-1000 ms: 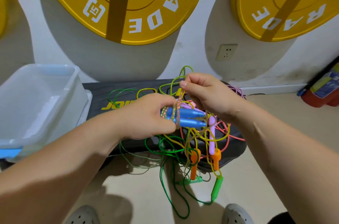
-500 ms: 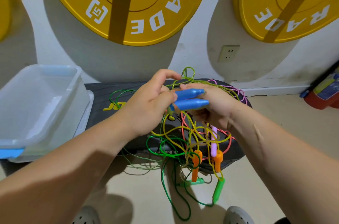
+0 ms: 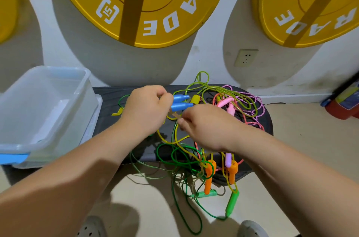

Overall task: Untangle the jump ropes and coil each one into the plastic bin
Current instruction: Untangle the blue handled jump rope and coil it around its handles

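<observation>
A clear rectangular plastic bin with a blue clip sits at the left end of the black padded bench; whether it rests on the bench or just beside it I cannot tell. On the white wall behind the bench's middle hangs a big round yellow weight plate. Over the middle of the bench the left hand has its fingers curled round a pair of blue plastic jump-rope handles, whose tips point toward the bench's right end. A little nearer the bench's front edge, the right hand pinches a pale tan cord between thumb and fingertip, just under those handles. The tangle of thin green, yellow, pink and purple jump ropes covers the bench's right half and spills over its front edge to the floor. A yellow handle and pink handles lie on the bench's right half; two orange handles, a purple handle and green handles dangle below its front edge. A second yellow weight plate and a white wall socket are behind the bench's right end, and a blurred red fire extinguisher stands well to the right of the bench
</observation>
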